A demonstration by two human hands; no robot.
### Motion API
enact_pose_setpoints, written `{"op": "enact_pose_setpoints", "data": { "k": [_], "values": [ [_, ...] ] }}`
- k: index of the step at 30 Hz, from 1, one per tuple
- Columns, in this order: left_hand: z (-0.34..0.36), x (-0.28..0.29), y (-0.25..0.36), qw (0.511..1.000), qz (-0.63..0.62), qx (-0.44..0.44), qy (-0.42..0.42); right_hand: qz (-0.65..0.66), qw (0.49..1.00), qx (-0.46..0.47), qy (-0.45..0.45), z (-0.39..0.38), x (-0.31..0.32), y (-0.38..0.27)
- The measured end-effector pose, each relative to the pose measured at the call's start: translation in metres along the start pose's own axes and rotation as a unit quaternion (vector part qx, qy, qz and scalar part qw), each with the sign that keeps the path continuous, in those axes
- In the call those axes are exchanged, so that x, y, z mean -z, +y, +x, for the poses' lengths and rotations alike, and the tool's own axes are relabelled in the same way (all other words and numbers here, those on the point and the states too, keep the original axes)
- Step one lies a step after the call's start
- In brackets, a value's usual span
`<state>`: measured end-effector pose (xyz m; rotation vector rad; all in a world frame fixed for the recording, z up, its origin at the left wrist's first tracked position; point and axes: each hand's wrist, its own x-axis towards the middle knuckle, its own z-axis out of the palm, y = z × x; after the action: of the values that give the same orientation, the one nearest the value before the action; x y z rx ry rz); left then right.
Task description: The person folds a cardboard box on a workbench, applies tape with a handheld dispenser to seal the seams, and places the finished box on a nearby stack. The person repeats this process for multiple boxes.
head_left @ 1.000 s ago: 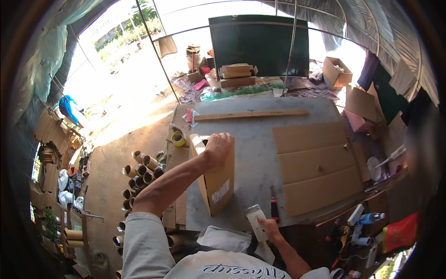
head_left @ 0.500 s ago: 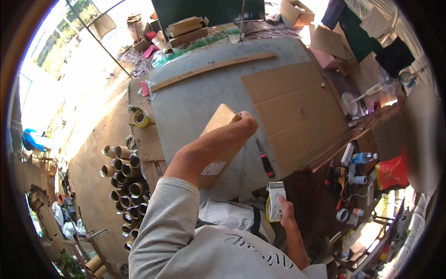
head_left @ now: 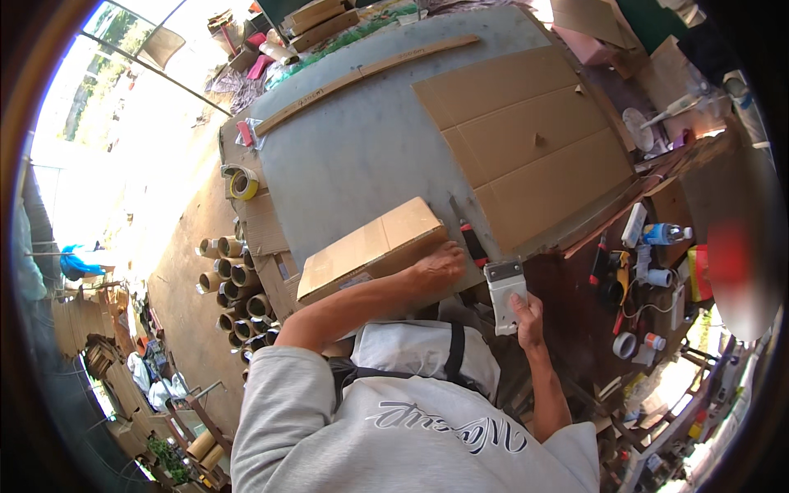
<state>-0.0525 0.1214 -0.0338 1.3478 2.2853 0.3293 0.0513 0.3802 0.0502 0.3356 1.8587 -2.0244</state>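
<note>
A long cardboard box lies slanted along the near edge of the table. My left hand is closed at its near right end, fingers curled against the box and partly hidden. My left forearm crosses in front of the near side. Just right of the table's front edge, my right hand grips a white tape dispenser, thumb on its side and metal end pointing away from me. Between the box and a flat cardboard sheet lies a knife with a red and black handle.
A wooden strip lies across the far table. At the left edge sit tape rolls, above stacked cardboard tubes. To the right, a lower surface holds a water bottle, a grey roll and several tools.
The box has turned from steeply upright in view to lying slanted crosswise. My left hand has come down nearer to me with it. The dispenser in my right hand has moved slightly forward and right.
</note>
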Motion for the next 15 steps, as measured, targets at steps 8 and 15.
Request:
{"op": "enact_pose_setpoints", "data": {
  "k": [8, 15],
  "values": [
    [-0.066, 0.039, 0.037, 0.662, -0.608, 0.281, 0.335, -0.051, 0.984, 0.065, -0.159, 0.026, -0.017, -0.016],
    [-0.071, 0.065, 0.060, 0.627, -0.694, 0.209, 0.287, -0.106, 0.970, 0.060, -0.209, 0.036, -0.020, -0.007]
  ]
}}
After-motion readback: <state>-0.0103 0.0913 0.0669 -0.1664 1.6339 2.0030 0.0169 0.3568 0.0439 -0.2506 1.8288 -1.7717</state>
